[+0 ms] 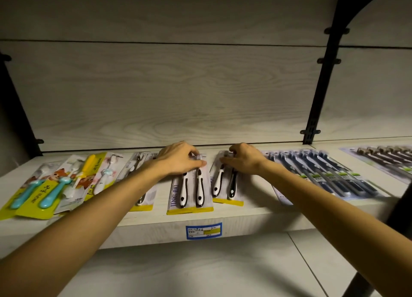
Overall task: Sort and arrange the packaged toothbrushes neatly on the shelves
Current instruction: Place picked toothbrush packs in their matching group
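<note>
Shelf: pale wood-grain board at chest height, with a matching back panel behind it.
Label: blue-edged price tag on the shelf's front edge, just below the middle packs.
Left hand: rests on the far end of the left pack, fingers curled over the brush heads and thumb against the card, gripping it.
Left pack: card with 2 black-and-white toothbrushes and a yellow strip at its near edge; lies flat at the middle of the shelf, handles toward the viewer.
Right hand: lies on the far end of the right pack, fingers bent round its top edge; how tightly they close cannot be told.
Right pack: same kind of 2-brush card, just beside the left pack, set a little farther back and slightly tilted.
Hidden pack: another yellow-edged card to the left, largely covered by the left forearm.
Kids' packs: overlapping yellow and cartoon-printed cards with teal, yellow and white brushes, at the left end of the shelf, lying askew.
Dark packs: row of multi-brush packs with dark handles, right of the right hand.
Far pack: further pack of dark brushes near the right edge, blurred.
Bracket: black metal upright at the back right.
</note>
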### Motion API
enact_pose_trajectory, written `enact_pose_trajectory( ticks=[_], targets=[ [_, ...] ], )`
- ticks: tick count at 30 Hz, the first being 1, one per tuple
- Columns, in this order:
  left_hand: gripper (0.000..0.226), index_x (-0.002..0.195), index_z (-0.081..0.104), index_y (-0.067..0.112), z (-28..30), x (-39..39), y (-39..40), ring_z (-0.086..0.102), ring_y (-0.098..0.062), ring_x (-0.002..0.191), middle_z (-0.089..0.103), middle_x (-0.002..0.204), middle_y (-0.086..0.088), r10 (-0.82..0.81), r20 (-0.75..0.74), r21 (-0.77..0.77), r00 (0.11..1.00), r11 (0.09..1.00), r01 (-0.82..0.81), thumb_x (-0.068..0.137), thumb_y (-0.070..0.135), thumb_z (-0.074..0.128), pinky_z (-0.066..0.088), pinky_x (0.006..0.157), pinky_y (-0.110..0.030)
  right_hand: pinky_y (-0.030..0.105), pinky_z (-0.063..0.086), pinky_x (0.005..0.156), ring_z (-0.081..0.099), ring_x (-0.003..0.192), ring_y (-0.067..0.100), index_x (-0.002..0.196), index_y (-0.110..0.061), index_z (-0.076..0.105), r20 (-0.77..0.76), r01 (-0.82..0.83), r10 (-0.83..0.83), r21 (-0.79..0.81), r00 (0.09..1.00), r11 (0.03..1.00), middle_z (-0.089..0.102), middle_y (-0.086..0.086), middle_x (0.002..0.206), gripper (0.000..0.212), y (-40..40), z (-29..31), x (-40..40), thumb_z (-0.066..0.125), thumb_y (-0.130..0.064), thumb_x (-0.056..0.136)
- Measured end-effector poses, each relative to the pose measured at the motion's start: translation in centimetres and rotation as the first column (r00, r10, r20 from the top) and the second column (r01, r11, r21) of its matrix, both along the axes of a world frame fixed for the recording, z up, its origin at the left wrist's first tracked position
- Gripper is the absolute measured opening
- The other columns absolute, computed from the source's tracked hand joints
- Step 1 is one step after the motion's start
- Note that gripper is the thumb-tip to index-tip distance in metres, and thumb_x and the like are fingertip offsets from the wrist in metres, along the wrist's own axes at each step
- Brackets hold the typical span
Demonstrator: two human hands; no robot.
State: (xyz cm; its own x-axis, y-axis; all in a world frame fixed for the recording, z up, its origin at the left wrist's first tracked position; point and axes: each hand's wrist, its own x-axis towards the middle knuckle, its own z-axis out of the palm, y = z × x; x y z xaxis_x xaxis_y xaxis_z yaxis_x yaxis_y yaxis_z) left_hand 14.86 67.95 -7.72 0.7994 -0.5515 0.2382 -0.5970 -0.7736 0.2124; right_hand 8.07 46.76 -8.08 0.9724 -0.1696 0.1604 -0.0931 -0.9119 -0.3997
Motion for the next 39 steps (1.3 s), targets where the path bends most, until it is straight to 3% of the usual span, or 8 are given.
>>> enact_pose_trajectory(
  ticks=[6, 9, 14, 17, 26, 32, 35, 39],
  targets=[
    [0.039, 0.111, 0.074, 0.029, -0.2, 0.1, -0.8, 0.064, -0.018, 0.100, 0.071, 0.111, 0.007, 0.007, -0.023, -0.097, 1.000, 0.995, -0.009, 0.083, 0.056, 0.070, 0.053, 0.084, -0.034, 0.039, 0.053, 0.081, 0.064, 0.094, 0.029, 0.108, -0.015, 0.069, 0.023, -0.124, 0.124, 0.008, 0.992, 0.992, 0.071, 0.009, 0.099, 0.035, 0.6, -0.2, 0.4, 0.063, -0.045, 0.091],
    [0.036, 0.104, 0.075, 0.031, -0.6, 0.1, -1.3, 0.062, -0.017, 0.090, 0.071, 0.105, 0.007, 0.056, 0.032, -0.122, 0.998, 0.991, -0.052, 0.080, 0.057, 0.069, 0.047, 0.071, -0.028, 0.033, 0.051, 0.088, 0.064, 0.101, 0.022, 0.122, -0.020, 0.069, 0.052, -0.186, 0.184, 0.027, 0.982, 0.982, 0.072, 0.005, 0.114, 0.034, 0.5, -0.4, 0.3, 0.063, -0.036, 0.094],
    [0.036, 0.104, 0.074, 0.028, -1.1, 0.3, -1.9, 0.065, -0.024, 0.095, 0.070, 0.109, 0.002, 0.113, 0.112, -0.096, 0.987, 0.990, -0.103, 0.082, 0.054, 0.064, 0.047, 0.071, -0.030, 0.035, 0.047, 0.105, 0.062, 0.114, 0.020, 0.131, -0.012, 0.064, 0.074, -0.200, 0.186, 0.336, 0.980, 0.920, 0.067, 0.006, 0.127, 0.035, -0.5, -0.4, 0.3, 0.060, -0.020, 0.097],
    [0.038, 0.108, 0.071, 0.026, -1.7, 0.2, -2.3, 0.064, -0.027, 0.097, 0.065, 0.114, -0.002, 0.111, 0.130, -0.054, 0.985, 0.993, -0.104, 0.086, 0.054, 0.058, 0.045, 0.071, -0.031, 0.038, 0.047, 0.105, 0.065, 0.112, 0.024, 0.126, -0.008, 0.067, 0.138, -0.177, 0.133, 0.384, 0.982, 0.906, 0.071, 0.008, 0.117, 0.030, -1.0, -0.9, 0.2, 0.057, -0.014, 0.098],
    [0.049, 0.114, 0.065, 0.023, -2.0, -0.9, -3.1, 0.060, -0.032, 0.105, 0.058, 0.123, -0.006, 0.185, 0.082, 0.006, 0.979, 0.982, -0.186, 0.097, 0.062, 0.039, 0.050, 0.084, -0.038, 0.043, 0.047, 0.104, 0.062, 0.114, 0.024, 0.122, -0.010, 0.070, 0.122, -0.201, 0.173, 0.272, 0.977, 0.941, 0.069, 0.006, 0.123, 0.030, -0.9, -0.2, -0.2, 0.051, -0.021, 0.101],
    [0.050, 0.134, 0.057, 0.024, 0.8, -1.5, 0.4, 0.063, -0.019, 0.103, 0.062, 0.129, 0.001, 0.082, -0.033, -0.227, 0.996, 0.970, -0.087, 0.099, 0.057, 0.045, 0.052, 0.086, -0.036, 0.038, 0.044, 0.105, 0.059, 0.119, 0.022, 0.127, -0.008, 0.066, 0.181, -0.273, 0.236, 0.224, 0.955, 0.935, 0.066, 0.007, 0.129, 0.031, 0.3, 0.6, -0.6, 0.053, -0.021, 0.101],
    [0.043, 0.127, 0.063, 0.026, 1.9, -1.1, 3.4, 0.060, -0.020, 0.115, 0.061, 0.132, 0.002, 0.155, 0.097, -0.140, 0.983, 0.980, -0.141, 0.096, 0.054, 0.053, 0.048, 0.091, -0.034, 0.034, 0.046, 0.101, 0.059, 0.118, 0.021, 0.129, -0.014, 0.064, 0.194, -0.292, 0.263, 0.136, 0.945, 0.947, 0.064, 0.003, 0.132, 0.034, 1.9, 1.0, -0.3, 0.056, -0.029, 0.099],
    [0.048, 0.132, 0.060, 0.025, 1.0, -1.1, 5.2, 0.057, -0.021, 0.121, 0.056, 0.139, 0.000, 0.096, 0.038, -0.019, 0.995, 0.995, -0.095, 0.095, 0.054, 0.056, 0.047, 0.098, -0.036, 0.036, 0.047, 0.101, 0.059, 0.122, 0.026, 0.135, -0.017, 0.060, 0.136, -0.262, 0.253, 0.052, 0.958, 0.964, 0.062, 0.006, 0.135, 0.042, 3.9, 1.1, 0.6, 0.059, -0.036, 0.097]
  ],
)
